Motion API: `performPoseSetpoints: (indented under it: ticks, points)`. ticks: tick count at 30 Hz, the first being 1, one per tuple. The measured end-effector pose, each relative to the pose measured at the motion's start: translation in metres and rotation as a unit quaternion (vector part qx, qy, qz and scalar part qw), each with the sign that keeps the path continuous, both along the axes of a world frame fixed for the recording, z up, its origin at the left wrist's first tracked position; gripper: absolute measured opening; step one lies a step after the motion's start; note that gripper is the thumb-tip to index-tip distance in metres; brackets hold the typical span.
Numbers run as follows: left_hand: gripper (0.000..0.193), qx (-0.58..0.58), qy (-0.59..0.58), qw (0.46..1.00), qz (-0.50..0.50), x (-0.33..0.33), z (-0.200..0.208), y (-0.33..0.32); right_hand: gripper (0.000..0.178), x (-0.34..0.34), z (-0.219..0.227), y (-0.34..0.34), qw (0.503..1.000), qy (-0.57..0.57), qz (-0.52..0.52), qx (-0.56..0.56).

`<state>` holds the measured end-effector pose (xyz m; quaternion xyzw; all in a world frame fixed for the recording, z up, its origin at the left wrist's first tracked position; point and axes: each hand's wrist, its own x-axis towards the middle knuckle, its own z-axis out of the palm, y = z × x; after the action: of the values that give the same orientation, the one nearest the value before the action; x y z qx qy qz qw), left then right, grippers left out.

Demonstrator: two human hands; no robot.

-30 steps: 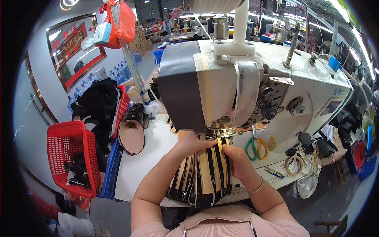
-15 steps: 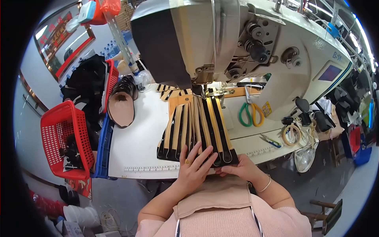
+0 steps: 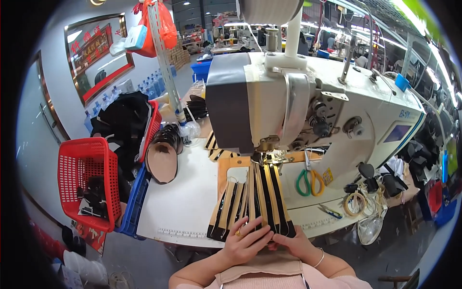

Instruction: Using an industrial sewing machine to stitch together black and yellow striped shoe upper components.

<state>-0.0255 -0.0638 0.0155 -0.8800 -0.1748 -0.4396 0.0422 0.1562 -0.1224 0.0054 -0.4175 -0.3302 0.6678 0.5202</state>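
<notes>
The sewing machine [image 3: 308, 111] fills the upper centre of the frame, its grey-and-white head overhanging a white table [image 3: 183, 202]. At centre left a red basket [image 3: 86, 178] holds dark pieces, and beside it a stack of soles [image 3: 162, 159] leans at the table's left edge. Green-and-yellow scissors [image 3: 308, 182] lie to the right of the needle. The strips [image 3: 252, 202], alternating black and tan bands joined side by side, lie flat on the table at lower centre, running from under the presser foot down to the near edge. They appear light, thin and limp, likely to buckle or skew if pushed, and are best held flat near the lower ends, with fingers spread across several bands. The left hand [image 3: 245, 243] enters from the bottom edge, palm down, fingers fanned over the lower ends of the strips and pressing rather than pinching; a ring shows on one finger. The right hand [image 3: 296, 243], with a bracelet at the wrist, lies just beside it at lower centre, its fingers curled on the right lower corner of the strips, apparently nipping their edge.
</notes>
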Motion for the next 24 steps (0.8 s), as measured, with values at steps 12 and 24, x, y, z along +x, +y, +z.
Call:
performPoseSetpoints:
  ticks: [12,24]
  points:
    - [0.025,-0.017,-0.006,1.0,-0.001,0.008,0.009,0.029,0.022,0.008,-0.002,0.031,1.0,-0.005,0.01,0.027]
    - [0.027,-0.007,-0.028,0.999,-0.018,0.008,0.01,0.068,0.023,0.003,0.007,0.064,0.998,0.008,0.003,0.061]
